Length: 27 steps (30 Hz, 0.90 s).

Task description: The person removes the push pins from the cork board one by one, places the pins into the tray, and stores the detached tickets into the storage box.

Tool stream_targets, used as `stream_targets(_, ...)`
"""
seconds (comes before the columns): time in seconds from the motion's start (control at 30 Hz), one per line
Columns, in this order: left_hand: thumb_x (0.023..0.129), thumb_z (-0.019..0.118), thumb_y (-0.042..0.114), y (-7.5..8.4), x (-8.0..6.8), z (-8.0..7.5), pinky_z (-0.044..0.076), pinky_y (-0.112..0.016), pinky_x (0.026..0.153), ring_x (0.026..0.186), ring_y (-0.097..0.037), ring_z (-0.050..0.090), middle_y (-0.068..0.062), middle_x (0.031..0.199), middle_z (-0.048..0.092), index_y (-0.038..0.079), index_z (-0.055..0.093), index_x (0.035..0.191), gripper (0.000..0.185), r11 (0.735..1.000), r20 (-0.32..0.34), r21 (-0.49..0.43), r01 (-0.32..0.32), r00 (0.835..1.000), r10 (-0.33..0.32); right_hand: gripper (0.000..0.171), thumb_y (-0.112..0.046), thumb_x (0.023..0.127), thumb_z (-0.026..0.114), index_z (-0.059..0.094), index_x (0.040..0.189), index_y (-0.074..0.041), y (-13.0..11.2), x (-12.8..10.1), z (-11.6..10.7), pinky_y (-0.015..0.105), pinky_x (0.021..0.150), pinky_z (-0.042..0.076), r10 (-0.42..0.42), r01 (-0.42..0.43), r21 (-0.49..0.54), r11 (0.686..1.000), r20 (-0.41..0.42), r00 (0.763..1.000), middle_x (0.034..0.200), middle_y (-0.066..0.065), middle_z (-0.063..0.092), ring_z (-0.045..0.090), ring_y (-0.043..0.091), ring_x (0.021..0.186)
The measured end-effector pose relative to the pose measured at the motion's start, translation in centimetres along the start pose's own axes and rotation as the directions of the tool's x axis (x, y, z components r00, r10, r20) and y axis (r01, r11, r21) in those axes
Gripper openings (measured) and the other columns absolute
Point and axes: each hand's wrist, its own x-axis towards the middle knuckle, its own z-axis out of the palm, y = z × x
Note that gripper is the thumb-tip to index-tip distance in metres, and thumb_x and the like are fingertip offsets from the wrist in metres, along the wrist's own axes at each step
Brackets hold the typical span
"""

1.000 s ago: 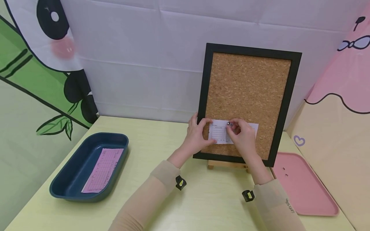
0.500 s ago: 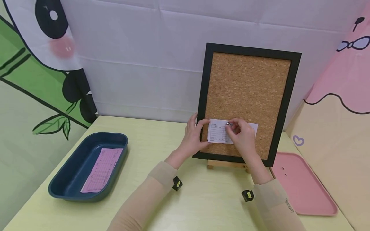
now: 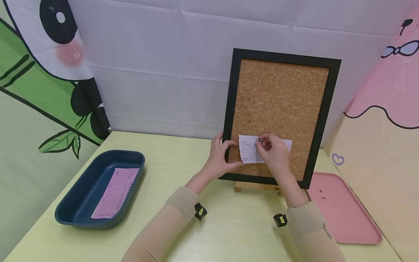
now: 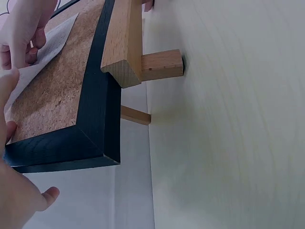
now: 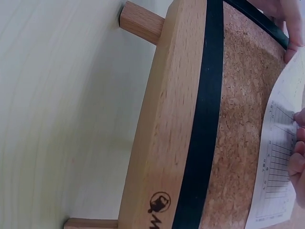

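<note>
A black-framed cork board (image 3: 281, 98) stands on a wooden easel (image 4: 126, 43) at the back of the table. A white lined note (image 3: 248, 149) lies against its lower part, and the note's left end curls off the cork. My right hand (image 3: 275, 154) pinches a silver pushpin (image 3: 258, 139) at the note's top edge. My left hand (image 3: 220, 158) grips the board's lower left frame (image 4: 95, 95), with thumb and forefinger in front and other fingers behind. The right wrist view shows the note (image 5: 279, 157) beside my right fingers (image 5: 298, 162).
A dark blue tray (image 3: 82, 196) holding a pink sheet (image 3: 116, 193) sits at the front left. A pink tray (image 3: 347, 218) with two small pins (image 3: 322, 194) lies right of the easel. Printed fabric walls close in the back and both sides.
My left hand has let go of the note's left edge and shifted onto the board's frame. The note's left end has curled inward. The right hand stays on the pin.
</note>
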Motion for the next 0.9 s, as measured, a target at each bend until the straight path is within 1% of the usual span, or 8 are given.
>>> stream_targets(0.13, 0.071, 0.081, 0.044, 0.2, -0.3, 0.1, 0.022, -0.063, 0.106, 0.144, -0.031, 0.001, -0.017, 0.156, 0.004, 0.021, 0.054, 0.115, 0.056, 0.997, 0.038, -0.059, 0.051, 0.998, -0.049, 0.012, -0.010, 0.082, 0.072, 0.065, 0.090, -0.004, 0.0, 0.1, -0.1, 0.029, 0.053, 0.041, -0.025, 0.025, -0.035, 0.999, 0.004, 1.000, 0.069, 0.005, 0.057, 0.051, 0.015, 0.058)
stream_targets(0.23, 0.073, 0.079, 0.044, 0.2, -0.5, 0.2, 0.024, -0.063, 0.105, 0.143, -0.033, 0.004, -0.017, 0.155, 0.006, 0.020, 0.057, 0.111, 0.050, 0.995, 0.030, -0.076, 0.062, 0.998, -0.060, 0.011, -0.010, 0.082, 0.072, 0.065, 0.088, -0.004, -0.1, 0.2, -0.2, 0.029, 0.053, 0.042, -0.031, 0.032, -0.062, 0.998, 0.012, 0.999, 0.069, 0.005, 0.057, 0.052, 0.016, 0.058)
stream_targets(0.37, 0.077, 0.077, 0.039, 0.1, -0.4, 0.4, 0.025, -0.060, 0.106, 0.141, -0.033, 0.011, -0.018, 0.153, 0.015, 0.019, 0.061, 0.104, 0.036, 0.996, -0.013, -0.069, 0.060, 0.998, -0.061, 0.011, -0.012, 0.082, 0.072, 0.065, 0.087, -0.004, -0.3, 0.4, -0.4, 0.029, 0.053, 0.041, -0.024, 0.026, -0.088, 0.996, 0.031, 0.999, 0.069, 0.005, 0.058, 0.052, 0.016, 0.058)
stream_targets(0.57, 0.082, 0.073, 0.032, 0.5, -0.2, 0.4, 0.024, -0.060, 0.106, 0.139, -0.034, 0.017, -0.019, 0.149, 0.025, 0.017, 0.065, 0.091, 0.019, 0.993, -0.050, -0.073, 0.093, 0.994, -0.097, 0.010, -0.012, 0.081, 0.071, 0.064, 0.083, -0.005, -0.3, 0.8, -0.6, 0.028, 0.050, 0.037, -0.037, 0.044, -0.121, 0.992, 0.060, 0.998, 0.066, 0.004, 0.057, 0.050, 0.015, 0.055)
stream_targets(0.73, 0.085, 0.071, 0.029, 0.7, 0.1, 0.6, 0.026, -0.056, 0.107, 0.135, -0.034, 0.026, -0.021, 0.143, 0.035, 0.015, 0.067, 0.083, 0.015, 0.995, -0.114, -0.055, 0.087, 0.989, -0.093, 0.010, -0.013, 0.080, 0.071, 0.063, 0.081, -0.007, -0.1, 1.1, -0.6, 0.027, 0.048, 0.034, -0.042, 0.053, -0.151, 0.987, 0.077, 0.996, 0.064, 0.002, 0.055, 0.046, 0.014, 0.053)
stream_targets(0.9, 0.086, 0.070, 0.026, 0.9, 0.2, 0.7, 0.027, -0.056, 0.106, 0.133, -0.035, 0.029, -0.022, 0.141, 0.038, 0.013, 0.067, 0.081, 0.015, 0.994, -0.152, -0.064, 0.085, 0.984, -0.094, 0.010, -0.013, 0.080, 0.070, 0.064, 0.082, -0.006, 0.0, 1.2, -0.6, 0.027, 0.048, 0.034, -0.051, 0.063, -0.156, 0.986, 0.079, 0.996, 0.064, 0.003, 0.055, 0.046, 0.014, 0.053)
